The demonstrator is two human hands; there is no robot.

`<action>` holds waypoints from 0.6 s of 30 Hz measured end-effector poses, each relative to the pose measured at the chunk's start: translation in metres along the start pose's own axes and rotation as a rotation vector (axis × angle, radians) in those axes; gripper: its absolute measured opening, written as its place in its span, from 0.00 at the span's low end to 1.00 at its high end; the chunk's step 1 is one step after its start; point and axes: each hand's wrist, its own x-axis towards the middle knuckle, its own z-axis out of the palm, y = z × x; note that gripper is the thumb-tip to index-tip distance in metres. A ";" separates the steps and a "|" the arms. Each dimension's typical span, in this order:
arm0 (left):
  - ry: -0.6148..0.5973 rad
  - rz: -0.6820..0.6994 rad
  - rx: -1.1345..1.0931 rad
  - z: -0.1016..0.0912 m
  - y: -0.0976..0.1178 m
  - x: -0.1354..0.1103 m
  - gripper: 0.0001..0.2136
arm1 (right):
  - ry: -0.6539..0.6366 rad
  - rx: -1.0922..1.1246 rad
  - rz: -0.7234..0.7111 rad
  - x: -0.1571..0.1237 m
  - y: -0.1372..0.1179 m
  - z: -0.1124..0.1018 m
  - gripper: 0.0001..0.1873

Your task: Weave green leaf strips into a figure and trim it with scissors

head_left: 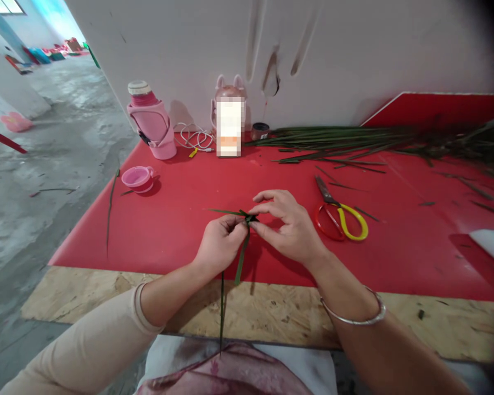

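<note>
Above the red-covered tabletop, my left hand (219, 242) pinches a small folded knot of green leaf strips (251, 218) between thumb and fingers. From the other side, the thumb and index finger of my right hand (292, 227) close on the knot's right edge, while its other fingers are raised and bent. One flat strip (240, 262) hangs down from the knot, and a thin end points left. A long narrow strip (222, 307) trails below my left hand towards my lap. My fingers hide part of the knot. Right of my right hand lie scissors (341, 216) with red and yellow handles.
At the back stand a pink bottle (153, 123), a phone (229, 129), a coiled white cable (193, 137) and a small dark jar (260, 130). A pink cup (138, 179) sits left. Long green leaves (333, 140) are piled back right. Bare chipboard (181, 293) edges the front.
</note>
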 end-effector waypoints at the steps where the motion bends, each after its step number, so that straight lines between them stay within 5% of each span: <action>1: 0.001 0.007 0.020 0.000 0.000 0.000 0.09 | -0.001 -0.006 -0.006 0.000 0.001 0.001 0.05; 10: 0.015 0.067 0.112 0.002 0.002 -0.003 0.10 | 0.055 0.330 0.438 -0.002 0.000 0.016 0.04; 14: -0.004 0.041 0.095 0.002 0.003 -0.003 0.10 | 0.131 0.230 0.365 -0.003 -0.001 0.020 0.02; 18: -0.027 0.026 0.061 0.002 0.001 -0.001 0.10 | 0.042 0.081 0.193 -0.002 0.000 0.013 0.05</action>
